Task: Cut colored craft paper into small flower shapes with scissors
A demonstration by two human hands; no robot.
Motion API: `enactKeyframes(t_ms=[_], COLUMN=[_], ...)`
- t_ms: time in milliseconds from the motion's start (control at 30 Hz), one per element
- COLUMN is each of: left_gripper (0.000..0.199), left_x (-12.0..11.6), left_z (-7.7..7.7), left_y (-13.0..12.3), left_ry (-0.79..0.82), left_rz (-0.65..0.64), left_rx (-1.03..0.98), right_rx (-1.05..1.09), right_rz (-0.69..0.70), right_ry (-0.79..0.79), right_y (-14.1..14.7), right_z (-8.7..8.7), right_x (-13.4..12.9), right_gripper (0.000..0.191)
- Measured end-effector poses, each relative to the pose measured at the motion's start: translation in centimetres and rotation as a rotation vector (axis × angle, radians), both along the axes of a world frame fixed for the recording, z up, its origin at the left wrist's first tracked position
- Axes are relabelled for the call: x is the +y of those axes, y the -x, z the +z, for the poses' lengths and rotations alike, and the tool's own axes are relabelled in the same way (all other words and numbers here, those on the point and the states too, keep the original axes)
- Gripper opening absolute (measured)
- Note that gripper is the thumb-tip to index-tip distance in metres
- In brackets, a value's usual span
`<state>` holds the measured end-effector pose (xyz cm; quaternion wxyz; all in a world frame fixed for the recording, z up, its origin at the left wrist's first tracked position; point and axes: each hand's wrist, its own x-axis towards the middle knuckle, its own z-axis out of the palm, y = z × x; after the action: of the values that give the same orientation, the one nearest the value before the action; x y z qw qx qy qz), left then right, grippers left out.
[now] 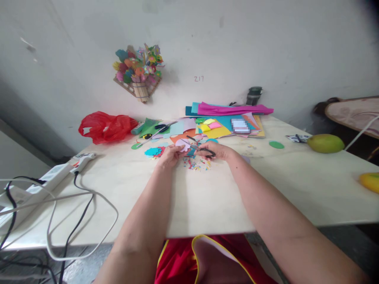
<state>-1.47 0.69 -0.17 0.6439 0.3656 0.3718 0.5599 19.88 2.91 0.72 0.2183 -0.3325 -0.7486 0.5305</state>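
Between the fingers of my left hand (170,156) is a small lilac paper piece (184,144) with a scalloped edge. My right hand (217,150) is closed around the dark handles of a pair of scissors (209,152), whose blades point left at the lilac paper. Below both hands, tiny coloured paper scraps (197,163) lie scattered on the pale table (204,205). Just left of my left hand sit blue and red scalloped paper cut-outs (154,152), partly overlapping. Whether the blades touch the paper is too small to tell.
Coloured paper sheets (222,128), a second pair of scissors (166,126) and a red plastic bag (106,126) lie toward the wall. A power strip (55,177) with loose cables is at left. A green mango (325,143) and a green paper circle (276,145) lie at right.
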Motion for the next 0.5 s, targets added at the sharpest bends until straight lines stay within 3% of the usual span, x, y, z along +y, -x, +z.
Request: enactKeyframes(t_ms=[500], left_gripper=[0.013], left_x=[0.17], left_z=[-0.22], left_y=[0.35], left_ry=[0.000], left_rz=[-0.003], left_rx=[0.004], right_rx=[0.018], right_rz=[0.014], right_ry=[0.039], right_y=[-0.18], right_z=[-0.82], right_x=[0.87], right_gripper=[0.027])
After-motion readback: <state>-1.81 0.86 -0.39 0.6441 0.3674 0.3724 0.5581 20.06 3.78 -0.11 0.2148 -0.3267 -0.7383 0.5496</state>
